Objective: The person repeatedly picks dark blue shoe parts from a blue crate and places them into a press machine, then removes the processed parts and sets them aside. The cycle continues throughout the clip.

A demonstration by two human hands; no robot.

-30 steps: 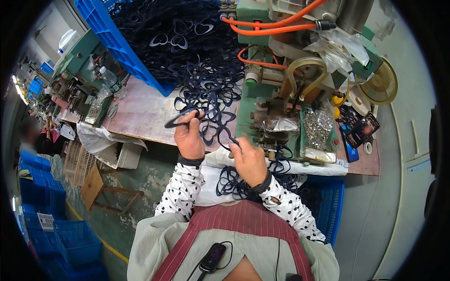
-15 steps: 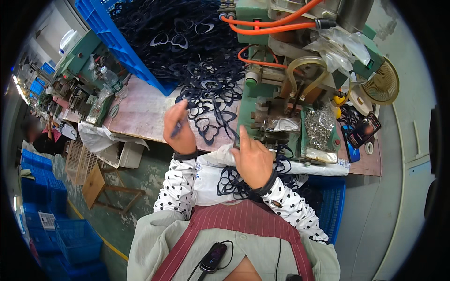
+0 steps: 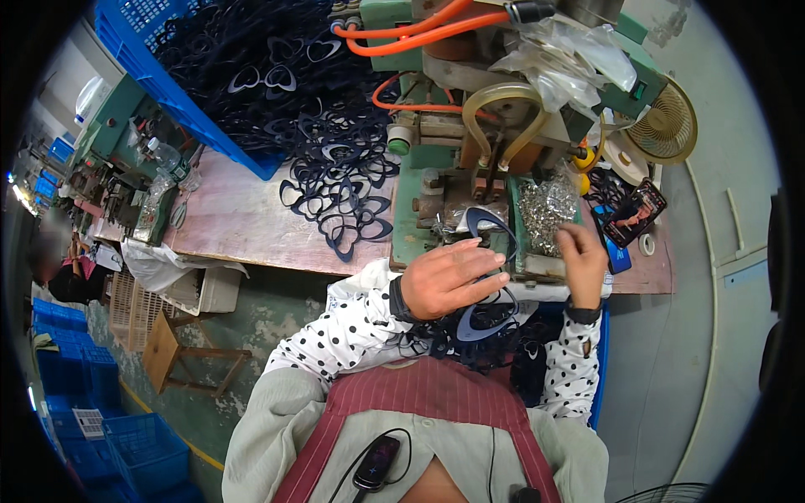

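Navy open loop [image 3: 475, 221] rising beside the left hand's fingertips at the press

The left hand [image 3: 444, 281] is reaching across the front of a green press [image 3: 409, 239], its fingers stretching out nearly straight toward the right. The loop is standing just beyond them, before the press's metal tooling; whether the fingers are gripping it, I cannot tell. A second navy loop [image 3: 482, 335] is showing just below the same hand; whether the two are joining is unclear.

The right hand [image 3: 584, 268] is bending its fingers and thumb toward each other beside a tray of small shiny metal parts [image 3: 545, 214]; whether it is pinching one cannot be told.

Farther left, more navy loops [image 3: 342, 239] are spilling from a tilted blue crate [image 3: 180, 101] onto the tabletop [image 3: 226, 214]. A phone [image 3: 635, 215] is glowing right of the tray.
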